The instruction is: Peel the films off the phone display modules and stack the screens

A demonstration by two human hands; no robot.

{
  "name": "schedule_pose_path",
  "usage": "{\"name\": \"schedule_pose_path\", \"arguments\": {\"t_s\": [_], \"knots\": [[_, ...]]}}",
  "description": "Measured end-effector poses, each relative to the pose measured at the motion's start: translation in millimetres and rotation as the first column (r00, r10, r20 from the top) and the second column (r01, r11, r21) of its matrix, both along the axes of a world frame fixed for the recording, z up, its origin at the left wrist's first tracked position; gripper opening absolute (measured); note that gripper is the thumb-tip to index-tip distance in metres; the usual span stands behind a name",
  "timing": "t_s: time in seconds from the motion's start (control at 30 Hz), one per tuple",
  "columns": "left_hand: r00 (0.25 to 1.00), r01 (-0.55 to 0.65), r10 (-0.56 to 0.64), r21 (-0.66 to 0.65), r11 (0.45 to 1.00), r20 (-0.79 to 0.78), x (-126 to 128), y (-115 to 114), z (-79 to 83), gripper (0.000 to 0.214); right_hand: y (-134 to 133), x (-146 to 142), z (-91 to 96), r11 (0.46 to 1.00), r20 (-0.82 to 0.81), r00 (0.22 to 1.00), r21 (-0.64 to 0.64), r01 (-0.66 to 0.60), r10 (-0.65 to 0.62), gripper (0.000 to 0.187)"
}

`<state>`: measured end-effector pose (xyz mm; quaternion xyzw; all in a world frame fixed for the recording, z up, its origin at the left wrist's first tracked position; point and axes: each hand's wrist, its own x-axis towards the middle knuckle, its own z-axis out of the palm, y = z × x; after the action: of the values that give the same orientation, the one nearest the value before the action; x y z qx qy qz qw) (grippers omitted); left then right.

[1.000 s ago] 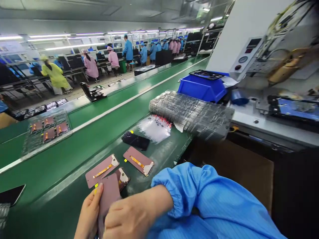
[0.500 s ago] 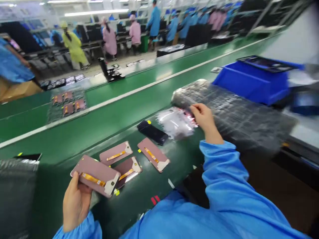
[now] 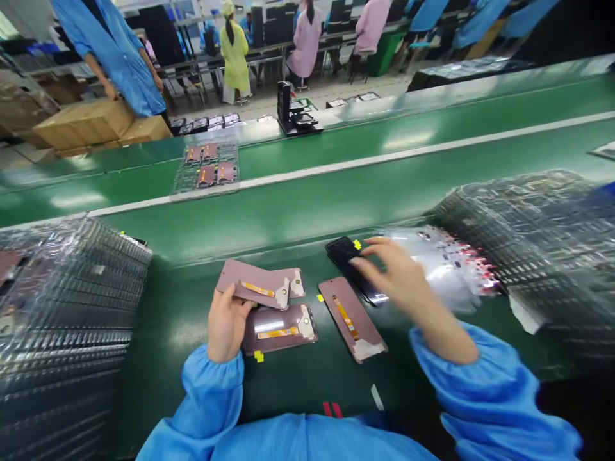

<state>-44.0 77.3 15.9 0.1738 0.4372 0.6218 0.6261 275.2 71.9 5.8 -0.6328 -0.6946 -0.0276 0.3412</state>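
Note:
My left hand [image 3: 225, 325] is closed on the left end of a phone screen panel [image 3: 250, 274], raised with its pinkish back and orange flex cable facing up. Partly behind it lies another pinkish panel [image 3: 294, 276], and a third panel [image 3: 281, 315] rests just below. To the right, a separate panel [image 3: 342, 304] lies at a slant. Over the dark panels [image 3: 344, 251] with a yellow tab hovers my right hand [image 3: 403, 278], thumb and forefinger apart, nothing visible between them. Beside it, a pile of clear plastic bags [image 3: 439, 269] with red marks is partly covered by my wrist.
Tall stacks of clear trays stand at left [image 3: 91, 288] and right [image 3: 533, 211]. Across the green conveyor [image 3: 312, 198] lies a tray with several panels [image 3: 211, 168]. A black stand [image 3: 288, 112] sits beyond. People in coloured coats work behind, near cardboard boxes [image 3: 91, 125].
My right hand has left the plastic bags and moved left over the dark panels. My left hand still holds its panel, now farther forward over the others. The view has turned left.

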Motion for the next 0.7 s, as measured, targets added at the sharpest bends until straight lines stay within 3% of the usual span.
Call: {"name": "schedule_pose_path", "arguments": {"t_s": [0.07, 0.13, 0.23, 0.33, 0.43, 0.53, 0.63, 0.7], "knots": [[1.000, 0.011, -0.011, 0.010, 1.000, 0.024, 10, -3, -1.7, 0.022, 8, -63, 3.2, 0.933, 0.008, 0.944, -0.158, -0.324, 0.329, 0.037], [0.999, 0.022, -0.023, 0.016, 1.000, 0.047, 15, -9, -2.3, 0.022, 12, -113, 3.2, 0.826, -0.015, 0.851, -0.234, -0.513, 0.524, 0.045], [0.996, 0.083, -0.084, 0.024, 0.996, 0.027, 5, -21, -0.5, 0.029, 15, -148, 0.1, 0.757, -0.067, 0.797, -0.275, -0.593, 0.600, 0.027], [0.970, 0.011, -0.004, 0.026, 1.000, -0.245, -32, -46, 10.6, 0.042, 26, -146, -9.3, 0.731, -0.066, 0.771, -0.275, -0.625, 0.634, 0.032], [0.783, -0.124, 0.162, 0.106, 0.987, -0.600, -82, -90, 41.3, 0.039, 37, -132, -28.5, 0.680, -0.013, 0.718, -0.308, -0.665, 0.696, 0.055], [0.551, -0.265, 0.300, 0.178, 0.948, -0.778, -120, -142, 90.1, 0.027, 40, -119, -55.8, 0.629, 0.018, 0.659, -0.321, -0.708, 0.752, 0.057], [0.283, -0.467, 0.445, 0.283, 0.838, -0.849, -148, -177, 139.0, 0.021, 45, -110, -88.6, 0.639, 0.079, 0.641, -0.233, -0.733, 0.763, 0.050], [0.107, -0.573, 0.455, 0.320, 0.755, -0.884, -174, -187, 163.2, 0.016, 51, -106, -109.1, 0.651, 0.109, 0.642, -0.169, -0.740, 0.759, 0.049]]}}
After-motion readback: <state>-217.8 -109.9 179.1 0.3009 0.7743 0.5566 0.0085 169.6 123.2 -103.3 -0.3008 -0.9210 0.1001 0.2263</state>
